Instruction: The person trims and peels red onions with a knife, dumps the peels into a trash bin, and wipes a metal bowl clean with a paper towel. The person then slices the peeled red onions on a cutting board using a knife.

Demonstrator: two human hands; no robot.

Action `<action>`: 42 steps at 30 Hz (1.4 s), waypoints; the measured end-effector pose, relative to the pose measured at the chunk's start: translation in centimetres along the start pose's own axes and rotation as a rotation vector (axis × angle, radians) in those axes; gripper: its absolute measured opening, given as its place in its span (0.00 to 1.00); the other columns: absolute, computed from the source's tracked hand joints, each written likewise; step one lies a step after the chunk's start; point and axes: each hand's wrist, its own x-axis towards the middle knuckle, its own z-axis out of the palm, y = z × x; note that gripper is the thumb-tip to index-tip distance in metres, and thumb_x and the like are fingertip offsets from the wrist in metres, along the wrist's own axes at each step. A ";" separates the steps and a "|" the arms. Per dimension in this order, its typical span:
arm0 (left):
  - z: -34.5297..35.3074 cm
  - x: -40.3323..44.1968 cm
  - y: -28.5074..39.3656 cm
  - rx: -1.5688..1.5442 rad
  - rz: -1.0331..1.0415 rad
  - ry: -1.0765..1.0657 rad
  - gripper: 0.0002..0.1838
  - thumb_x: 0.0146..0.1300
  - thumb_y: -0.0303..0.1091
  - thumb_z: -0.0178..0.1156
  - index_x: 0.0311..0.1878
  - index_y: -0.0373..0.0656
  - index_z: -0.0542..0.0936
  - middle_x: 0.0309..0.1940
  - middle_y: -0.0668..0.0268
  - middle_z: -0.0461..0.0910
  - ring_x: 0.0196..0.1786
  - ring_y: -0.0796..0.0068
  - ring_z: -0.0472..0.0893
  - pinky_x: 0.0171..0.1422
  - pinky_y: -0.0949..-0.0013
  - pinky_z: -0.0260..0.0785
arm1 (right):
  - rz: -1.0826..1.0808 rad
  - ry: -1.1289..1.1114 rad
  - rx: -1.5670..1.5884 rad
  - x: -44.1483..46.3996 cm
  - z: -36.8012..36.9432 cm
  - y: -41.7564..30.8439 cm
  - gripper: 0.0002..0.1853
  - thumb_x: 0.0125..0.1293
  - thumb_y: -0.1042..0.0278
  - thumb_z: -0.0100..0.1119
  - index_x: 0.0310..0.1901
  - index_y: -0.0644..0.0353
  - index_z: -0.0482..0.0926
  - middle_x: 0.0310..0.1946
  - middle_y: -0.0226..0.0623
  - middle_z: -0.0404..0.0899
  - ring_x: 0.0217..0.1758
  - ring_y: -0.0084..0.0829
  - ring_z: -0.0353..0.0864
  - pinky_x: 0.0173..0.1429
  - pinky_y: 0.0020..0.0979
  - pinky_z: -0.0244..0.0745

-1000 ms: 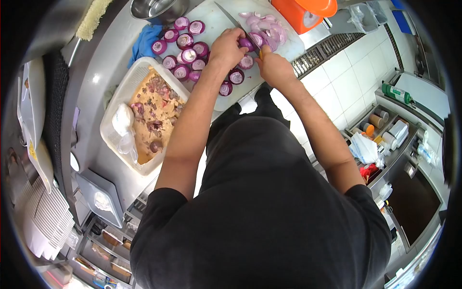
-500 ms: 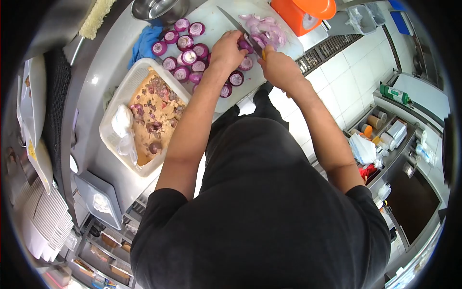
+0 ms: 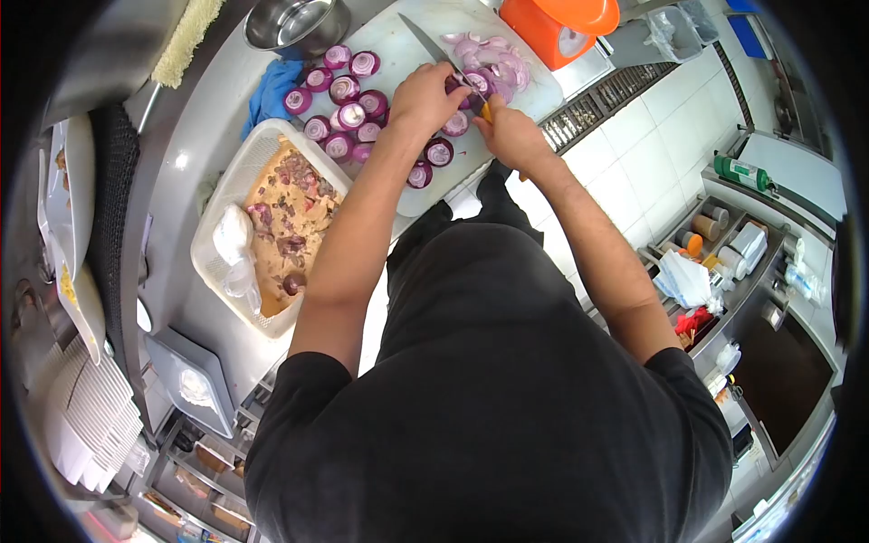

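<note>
My right hand [image 3: 514, 138] is closed around the yellow handle of a kitchen knife [image 3: 424, 39]. The blade slants up and left across the white cutting board [image 3: 486, 161], just past the fingertips of my left hand [image 3: 425, 100]. Those curled fingers steady a red onion [image 3: 456, 90] against the board, most of it hidden by the hand and blade. Beyond the blade lies a pile of onion slices [image 3: 498, 65]. To the left of my left hand, several peeled red onions [image 3: 351, 115] with their ends cut off rest on the board.
A white plastic basket [image 3: 206, 237] of onion skins and scraps stands left of the board, beside a blue cloth [image 3: 270, 92]. A steel bowl [image 3: 299, 27] sits at the far left. An orange scale [image 3: 558, 29] stands at the board's far right corner.
My right hand has drawn slightly left and toward me with the knife. A pale cut onion face now shows beyond the blade. The view has shifted a little.
</note>
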 end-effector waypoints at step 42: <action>-0.4 -0.3 -1.1 -0.226 -0.021 0.037 0.19 0.62 0.33 0.77 0.54 0.39 0.83 0.51 0.55 0.85 0.49 0.63 0.89 0.56 0.62 0.83 | -0.082 -0.019 -0.165 -1.9 -4.7 -2.3 0.19 0.78 0.56 0.60 0.54 0.65 0.72 0.34 0.58 0.87 0.41 0.60 0.89 0.46 0.57 0.83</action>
